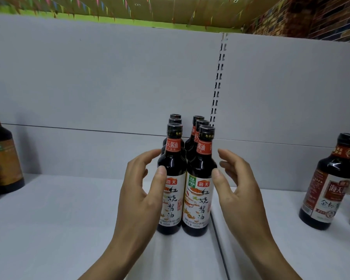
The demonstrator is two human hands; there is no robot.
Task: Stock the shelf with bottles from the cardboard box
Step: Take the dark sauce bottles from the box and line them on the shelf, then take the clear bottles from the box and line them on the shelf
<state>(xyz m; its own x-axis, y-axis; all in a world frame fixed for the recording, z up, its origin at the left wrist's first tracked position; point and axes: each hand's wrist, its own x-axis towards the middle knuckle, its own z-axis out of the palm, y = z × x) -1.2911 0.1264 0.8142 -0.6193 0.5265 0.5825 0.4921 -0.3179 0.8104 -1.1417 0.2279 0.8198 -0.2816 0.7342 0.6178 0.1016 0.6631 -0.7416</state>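
Several dark soy sauce bottles with red neck bands and white labels stand upright in two rows on the white shelf (69, 219). The front left bottle (171, 201) and the front right bottle (198, 201) stand side by side and touch. My left hand (137, 190) is cupped at the left side of the front left bottle, its thumb on the label and its fingers spread. My right hand (238, 190) mirrors it at the right of the front right bottle, thumb against the glass. Neither hand wraps around a bottle. The cardboard box is out of view.
Larger dark bottles (4, 158) stand at the shelf's left edge. A different soy sauce bottle (327, 184) stands at the right. A slotted upright (217, 81) runs up the grey back panel. A seam (218, 239) divides the shelf boards just right of the rows.
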